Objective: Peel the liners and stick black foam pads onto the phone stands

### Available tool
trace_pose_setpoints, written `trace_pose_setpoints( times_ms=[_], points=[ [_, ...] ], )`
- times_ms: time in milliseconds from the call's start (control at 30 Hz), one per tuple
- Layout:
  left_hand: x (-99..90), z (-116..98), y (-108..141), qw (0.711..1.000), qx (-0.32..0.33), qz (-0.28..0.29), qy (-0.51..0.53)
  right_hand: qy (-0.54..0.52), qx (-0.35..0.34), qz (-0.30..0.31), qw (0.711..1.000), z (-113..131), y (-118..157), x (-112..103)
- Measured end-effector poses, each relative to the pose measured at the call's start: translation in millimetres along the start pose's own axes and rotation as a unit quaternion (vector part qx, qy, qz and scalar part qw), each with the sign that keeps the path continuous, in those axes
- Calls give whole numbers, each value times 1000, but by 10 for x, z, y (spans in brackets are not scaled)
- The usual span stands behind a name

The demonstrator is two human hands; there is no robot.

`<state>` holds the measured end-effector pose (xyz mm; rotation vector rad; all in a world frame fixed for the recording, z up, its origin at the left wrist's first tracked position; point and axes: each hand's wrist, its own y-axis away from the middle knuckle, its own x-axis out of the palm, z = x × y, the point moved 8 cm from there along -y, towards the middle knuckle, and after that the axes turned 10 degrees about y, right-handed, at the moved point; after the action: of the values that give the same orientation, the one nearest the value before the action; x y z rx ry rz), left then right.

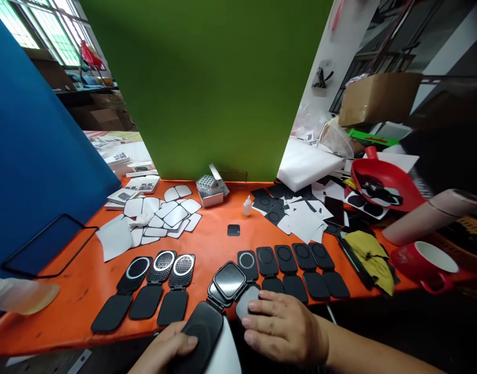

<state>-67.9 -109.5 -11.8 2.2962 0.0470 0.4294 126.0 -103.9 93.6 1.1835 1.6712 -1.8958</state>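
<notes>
My left hand [166,349] grips a black folding pad [202,327] at the table's near edge, thumb on its lower panel. Its upper square panel [229,280] is glossy and tilted up. My right hand [285,328] lies palm down beside it, fingertips on a grey square panel [246,301]. A white sheet [225,356] lies under the pad. On the orange table [215,234], a row of several black folding pads [295,270] lies to the right. Three pads with ringed discs [160,283] lie to the left.
White rounded stickers [164,213] pile at back left. A small silver box [212,189], a white glue bottle [247,205] and one black square [233,230] sit mid-table. Black and white sheets [296,210], a red scoop [384,182], red cup [425,259], yellow cloth [372,254] crowd the right.
</notes>
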Motion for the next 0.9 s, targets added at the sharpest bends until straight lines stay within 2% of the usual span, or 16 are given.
trace_pose_setpoints(
  times_ms=[167,267,367,467,533,600,700,733,800,900],
  points=[
    [23,-37,-27,999,-17,-18,-36,-23,20,11,999,-26,77,-25],
    [99,-60,-5,998,-24,2,-49,-40,23,25,999,-75,127,7],
    [240,-98,55,997,-22,51,-58,-65,31,95,993,-127,147,121],
    [392,-123,142,991,-28,102,-78,-107,92,193,971,-214,148,231],
    [471,-135,191,987,-28,122,-97,-174,135,245,944,-233,148,282],
    [521,-150,218,984,-13,129,-120,-242,210,262,911,-295,155,334],
    [551,-137,233,977,8,127,-170,-273,417,227,837,-555,281,458],
    [552,-127,235,975,10,126,-185,-284,466,218,809,-606,329,516],
    [558,-105,232,970,4,133,-205,-334,505,210,768,-620,359,645],
    [618,-127,200,971,-6,171,-167,-404,506,199,736,-576,331,754]
  ],
)
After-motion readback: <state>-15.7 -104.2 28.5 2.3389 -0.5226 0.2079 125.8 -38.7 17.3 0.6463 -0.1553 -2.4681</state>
